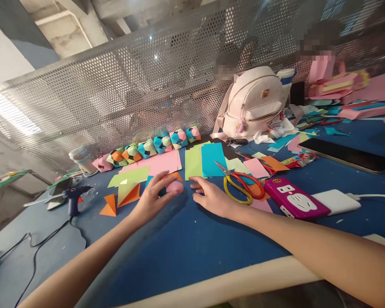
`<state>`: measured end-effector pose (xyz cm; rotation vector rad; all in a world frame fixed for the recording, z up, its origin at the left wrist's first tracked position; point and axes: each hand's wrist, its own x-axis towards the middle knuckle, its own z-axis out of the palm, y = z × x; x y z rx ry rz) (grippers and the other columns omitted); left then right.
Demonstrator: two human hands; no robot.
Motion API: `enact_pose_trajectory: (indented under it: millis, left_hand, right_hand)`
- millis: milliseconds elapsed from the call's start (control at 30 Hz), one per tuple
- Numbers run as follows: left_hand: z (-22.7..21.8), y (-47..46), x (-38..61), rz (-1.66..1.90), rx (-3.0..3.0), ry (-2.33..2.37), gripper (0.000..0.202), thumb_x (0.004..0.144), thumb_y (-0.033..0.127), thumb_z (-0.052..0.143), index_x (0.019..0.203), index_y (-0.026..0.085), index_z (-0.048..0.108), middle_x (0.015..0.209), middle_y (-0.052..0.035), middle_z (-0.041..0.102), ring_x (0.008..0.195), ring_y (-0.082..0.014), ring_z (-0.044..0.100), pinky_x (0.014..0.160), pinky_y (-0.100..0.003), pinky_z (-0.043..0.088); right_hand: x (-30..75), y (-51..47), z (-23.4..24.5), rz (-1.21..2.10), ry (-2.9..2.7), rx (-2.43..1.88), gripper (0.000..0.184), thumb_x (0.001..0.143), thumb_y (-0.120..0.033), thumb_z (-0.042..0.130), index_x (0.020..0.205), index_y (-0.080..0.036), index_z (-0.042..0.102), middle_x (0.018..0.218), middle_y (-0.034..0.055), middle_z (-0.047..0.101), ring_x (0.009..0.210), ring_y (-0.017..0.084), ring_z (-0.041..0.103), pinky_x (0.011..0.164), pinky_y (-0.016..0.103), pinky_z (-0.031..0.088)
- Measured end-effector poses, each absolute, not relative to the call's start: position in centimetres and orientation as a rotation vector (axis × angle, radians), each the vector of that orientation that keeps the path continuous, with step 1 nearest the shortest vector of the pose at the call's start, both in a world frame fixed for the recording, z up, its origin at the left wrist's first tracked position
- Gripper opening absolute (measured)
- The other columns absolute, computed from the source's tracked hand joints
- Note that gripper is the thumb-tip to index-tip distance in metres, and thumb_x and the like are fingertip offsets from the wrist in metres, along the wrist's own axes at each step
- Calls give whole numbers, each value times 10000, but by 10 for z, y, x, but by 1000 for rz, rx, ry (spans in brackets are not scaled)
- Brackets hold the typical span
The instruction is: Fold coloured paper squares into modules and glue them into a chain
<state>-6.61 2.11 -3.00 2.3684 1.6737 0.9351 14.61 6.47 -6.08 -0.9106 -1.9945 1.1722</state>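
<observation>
My left hand [154, 193] rests on the blue table [186, 239] with its fingers curled round a small pink folded paper piece [175, 187]. Just to the right, my right hand [211, 197] lies flat on the table, fingers stretched out toward the same pink piece and holding nothing. Behind both hands lie loose sheets of pink paper [162, 162], green paper [193, 162] and teal paper [213, 159]. Orange folded triangles [111, 205] sit to the left of my left hand.
A chain of folded multicoloured paper balls [154, 146] runs along the perforated metal screen [131, 85]. Scissors with red and yellow handles [242, 186], a magenta power strip [295, 199], a glue gun [73, 197], a pale backpack [255, 102] and a dark tablet [349, 156] lie around.
</observation>
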Motion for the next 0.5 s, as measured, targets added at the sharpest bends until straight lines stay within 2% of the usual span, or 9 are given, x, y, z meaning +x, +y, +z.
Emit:
enact_pose_trajectory:
  millis: [200,367,500]
  left_hand:
    - [-4,109,-107,1005,2424,1913,389,850,446,540,1180,253,612,1270,-55,569,1202,-222,501,1035,-360,387]
    - [-16,173,-141,981,2349,2045,395,839,427,522,1133,189,635,1185,-90,612,1162,-243,505,1017,-361,380]
    - [-29,197,-157,924,2323,2063,406,835,437,514,1150,206,624,1183,-72,617,1136,-236,522,1002,-362,387]
  right_hand:
    - [143,66,-72,983,-2164,-876,503,815,-169,502,1315,-137,447,1319,167,533,1183,255,550,986,442,456]
    - [145,64,-74,897,-2226,-842,502,809,-146,501,1309,-149,460,1308,164,541,1167,248,569,992,439,467]
    - [146,65,-73,850,-2252,-825,507,796,-136,516,1301,-163,479,1327,152,534,1188,249,554,1006,442,467]
